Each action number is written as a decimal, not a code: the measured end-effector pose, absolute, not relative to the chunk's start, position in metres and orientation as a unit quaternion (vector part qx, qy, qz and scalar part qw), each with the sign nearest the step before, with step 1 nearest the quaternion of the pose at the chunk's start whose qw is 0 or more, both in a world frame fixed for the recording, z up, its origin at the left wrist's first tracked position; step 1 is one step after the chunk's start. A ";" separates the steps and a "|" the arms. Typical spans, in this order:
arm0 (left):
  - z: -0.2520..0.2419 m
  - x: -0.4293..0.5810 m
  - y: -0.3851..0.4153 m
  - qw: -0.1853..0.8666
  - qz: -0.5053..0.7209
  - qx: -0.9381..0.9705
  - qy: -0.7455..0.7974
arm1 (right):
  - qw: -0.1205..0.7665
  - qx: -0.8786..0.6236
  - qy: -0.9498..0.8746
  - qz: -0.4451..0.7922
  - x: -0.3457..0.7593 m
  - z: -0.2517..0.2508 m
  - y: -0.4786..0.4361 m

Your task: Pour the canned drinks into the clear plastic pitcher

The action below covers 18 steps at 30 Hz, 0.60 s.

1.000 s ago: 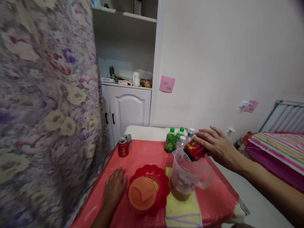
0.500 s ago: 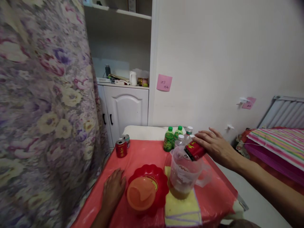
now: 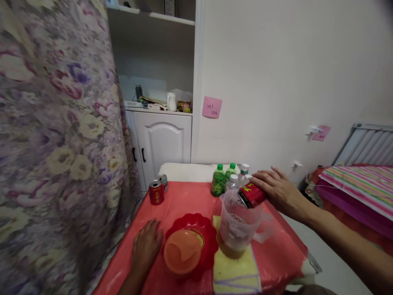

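Note:
My right hand (image 3: 274,188) is wrapped around a red drink can (image 3: 252,194), tipped with its top end over the mouth of a clear plastic measuring jug (image 3: 236,229). Brownish liquid shows at the jug's bottom, and the jug stands on a folded yellow cloth (image 3: 236,274). My left hand (image 3: 147,243) lies flat on the red-covered table (image 3: 184,196), fingers stretched out and holding nothing. Just right of it is a red scalloped plate (image 3: 208,246) with an orange bowl or lid (image 3: 182,252) on it.
Another red can (image 3: 156,192) stands at the table's left, in front of a silvery can (image 3: 162,180). Green-capped bottles (image 3: 218,181) and white-capped bottles (image 3: 232,182) cluster behind the jug. A floral curtain (image 3: 61,143) hangs at the left; a white cabinet (image 3: 166,139) is behind.
The red can in my right hand tilts very slightly differently over the jug. My left hand stays where it was.

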<state>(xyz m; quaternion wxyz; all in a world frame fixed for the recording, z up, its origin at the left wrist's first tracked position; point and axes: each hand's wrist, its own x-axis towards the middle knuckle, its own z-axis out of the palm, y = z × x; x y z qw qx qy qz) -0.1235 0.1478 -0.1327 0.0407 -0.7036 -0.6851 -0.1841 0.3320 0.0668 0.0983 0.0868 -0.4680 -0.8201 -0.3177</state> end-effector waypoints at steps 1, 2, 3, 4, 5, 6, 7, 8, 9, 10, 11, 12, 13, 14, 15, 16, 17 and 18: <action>-0.133 -0.124 0.148 0.040 -0.185 -0.703 -0.685 | 0.097 -0.475 -0.818 -0.311 0.332 0.098 0.066; -0.134 -0.124 0.148 0.039 -0.187 -0.703 -0.685 | 0.110 -0.485 -0.813 -0.302 0.332 0.097 0.066; -0.134 -0.124 0.148 0.038 -0.189 -0.703 -0.684 | 0.126 -0.495 -0.809 -0.291 0.332 0.096 0.065; -0.135 -0.124 0.148 0.038 -0.191 -0.704 -0.683 | 0.145 -0.502 -0.807 -0.274 0.332 0.095 0.065; -0.136 -0.125 0.148 0.037 -0.194 -0.704 -0.683 | 0.168 -0.508 -0.806 -0.252 0.333 0.092 0.065; -0.136 -0.125 0.148 0.036 -0.197 -0.704 -0.682 | 0.198 -0.513 -0.805 -0.225 0.333 0.089 0.065; -0.137 -0.125 0.148 0.036 -0.200 -0.703 -0.681 | 0.234 -0.518 -0.800 -0.194 0.334 0.085 0.065; -0.138 -0.126 0.148 0.036 -0.204 -0.703 -0.680 | 0.275 -0.525 -0.789 -0.159 0.335 0.081 0.066; -0.138 -0.126 0.148 0.036 -0.207 -0.703 -0.679 | 0.319 -0.537 -0.772 -0.121 0.335 0.077 0.068; -0.139 -0.126 0.148 0.036 -0.211 -0.703 -0.679 | 0.362 -0.553 -0.746 -0.081 0.335 0.073 0.069; -0.139 -0.127 0.148 0.035 -0.214 -0.703 -0.678 | 0.401 -0.569 -0.717 -0.040 0.335 0.069 0.070; -0.139 -0.128 0.149 0.034 -0.218 -0.702 -0.677 | 0.434 -0.581 -0.689 0.001 0.334 0.067 0.071; -0.140 -0.128 0.149 0.033 -0.221 -0.701 -0.677 | 0.461 -0.588 -0.663 0.042 0.332 0.065 0.071; -0.140 -0.129 0.149 0.031 -0.225 -0.700 -0.677 | 0.483 -0.588 -0.644 0.083 0.331 0.065 0.072; -0.140 -0.130 0.150 0.028 -0.230 -0.699 -0.676 | 0.500 -0.581 -0.630 0.122 0.329 0.065 0.071; -0.140 -0.131 0.150 0.024 -0.235 -0.698 -0.676 | 0.514 -0.571 -0.622 0.155 0.327 0.066 0.071; -0.140 -0.132 0.151 0.020 -0.241 -0.697 -0.675 | 0.527 -0.558 -0.615 0.180 0.325 0.066 0.070; -0.140 -0.133 0.152 0.015 -0.248 -0.696 -0.674 | 0.541 -0.545 -0.609 0.199 0.324 0.067 0.069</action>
